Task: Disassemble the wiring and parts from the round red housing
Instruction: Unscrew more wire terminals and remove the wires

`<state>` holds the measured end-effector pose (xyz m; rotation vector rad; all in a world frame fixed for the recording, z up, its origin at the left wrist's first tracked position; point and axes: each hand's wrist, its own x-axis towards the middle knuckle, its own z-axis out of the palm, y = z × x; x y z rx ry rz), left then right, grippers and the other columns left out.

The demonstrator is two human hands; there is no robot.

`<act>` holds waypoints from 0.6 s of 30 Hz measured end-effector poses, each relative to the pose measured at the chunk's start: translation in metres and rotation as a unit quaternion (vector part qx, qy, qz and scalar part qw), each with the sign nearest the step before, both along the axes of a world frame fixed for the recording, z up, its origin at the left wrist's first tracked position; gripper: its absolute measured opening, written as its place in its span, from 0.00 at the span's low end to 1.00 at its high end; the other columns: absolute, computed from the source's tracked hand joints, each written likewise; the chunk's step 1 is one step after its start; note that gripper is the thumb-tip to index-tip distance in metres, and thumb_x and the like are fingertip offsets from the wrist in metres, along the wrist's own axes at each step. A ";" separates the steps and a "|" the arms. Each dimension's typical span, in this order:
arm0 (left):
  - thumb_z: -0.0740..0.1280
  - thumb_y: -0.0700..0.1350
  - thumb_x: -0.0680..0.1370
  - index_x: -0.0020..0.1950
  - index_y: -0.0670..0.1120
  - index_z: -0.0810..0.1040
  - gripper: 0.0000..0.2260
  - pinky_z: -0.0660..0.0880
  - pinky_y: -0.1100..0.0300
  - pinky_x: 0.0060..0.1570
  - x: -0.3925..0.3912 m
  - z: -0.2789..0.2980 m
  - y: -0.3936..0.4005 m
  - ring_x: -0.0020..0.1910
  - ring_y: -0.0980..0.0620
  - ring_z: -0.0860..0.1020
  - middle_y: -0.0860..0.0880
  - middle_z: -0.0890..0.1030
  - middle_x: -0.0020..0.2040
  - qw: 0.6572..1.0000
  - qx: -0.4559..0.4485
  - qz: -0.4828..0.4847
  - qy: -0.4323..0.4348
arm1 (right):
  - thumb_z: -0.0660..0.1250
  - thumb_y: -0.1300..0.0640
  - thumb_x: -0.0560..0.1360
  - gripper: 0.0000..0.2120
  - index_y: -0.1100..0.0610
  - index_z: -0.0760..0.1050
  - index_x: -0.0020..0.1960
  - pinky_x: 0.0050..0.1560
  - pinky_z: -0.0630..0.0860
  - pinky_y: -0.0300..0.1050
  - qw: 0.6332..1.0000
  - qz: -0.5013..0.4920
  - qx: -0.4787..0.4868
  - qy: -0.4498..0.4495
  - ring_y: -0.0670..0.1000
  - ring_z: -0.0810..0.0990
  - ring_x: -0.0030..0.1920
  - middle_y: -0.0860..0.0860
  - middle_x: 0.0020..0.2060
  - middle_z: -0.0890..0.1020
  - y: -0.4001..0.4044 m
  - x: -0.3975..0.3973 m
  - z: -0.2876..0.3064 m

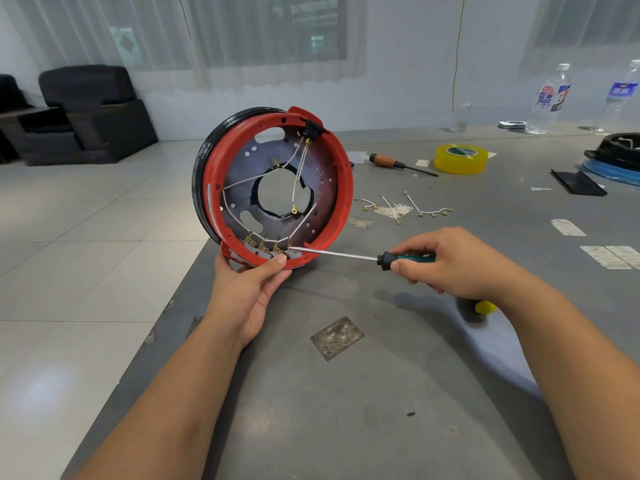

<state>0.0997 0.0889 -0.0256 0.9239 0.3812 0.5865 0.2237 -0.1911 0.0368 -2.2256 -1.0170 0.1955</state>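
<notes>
On the grey worktop (346, 410), the left hand (247, 292) gripped the lower rim of the round red housing (277, 185), held on edge at the worktop's left edge. The right hand (450, 263) clasped a green-handled screwdriver (346, 255), its tip at the brass terminals (266, 247). Beyond lay loose wires (408, 206) and yellow tape (460, 159).

Soft daylight, sharp where I am working.

I see bright, even light from the curtained windows (263, 32) far beyond my left hand (247, 289); pale glare sits on the floor tiles (45, 386) left of it. My right hand (453, 265) throws a soft shadow on the table (346, 410) just beneath. Wide-angle bending curves the edges, and the bottles (550, 98) far beyond look slightly soft.
</notes>
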 end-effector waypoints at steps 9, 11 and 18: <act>0.74 0.25 0.72 0.67 0.58 0.74 0.34 0.85 0.49 0.53 -0.003 0.000 -0.004 0.57 0.41 0.87 0.40 0.81 0.66 0.999 0.033 -0.021 0.001 | 0.71 0.46 0.75 0.11 0.28 0.78 0.43 0.35 0.71 0.27 0.999 0.003 -0.015 -0.042 0.34 0.78 0.34 0.30 0.34 0.81 -0.001 0.000 0.004; 0.76 0.25 0.71 0.65 0.60 0.74 0.35 0.85 0.50 0.52 -0.003 0.001 -0.005 0.57 0.43 0.87 0.42 0.80 0.67 0.999 0.041 -0.024 0.004 | 0.71 0.46 0.75 0.11 0.27 0.77 0.42 0.36 0.71 0.27 0.999 0.004 -0.018 -0.049 0.35 0.78 0.35 0.31 0.34 0.81 -0.001 0.001 0.004; 0.76 0.25 0.70 0.63 0.61 0.74 0.36 0.85 0.52 0.49 -0.004 0.000 -0.005 0.57 0.42 0.87 0.42 0.81 0.66 0.998 0.051 -0.035 0.005 | 0.70 0.45 0.74 0.12 0.26 0.77 0.39 0.34 0.72 0.31 0.998 0.003 -0.021 -0.061 0.39 0.78 0.33 0.34 0.33 0.82 -0.002 0.002 0.003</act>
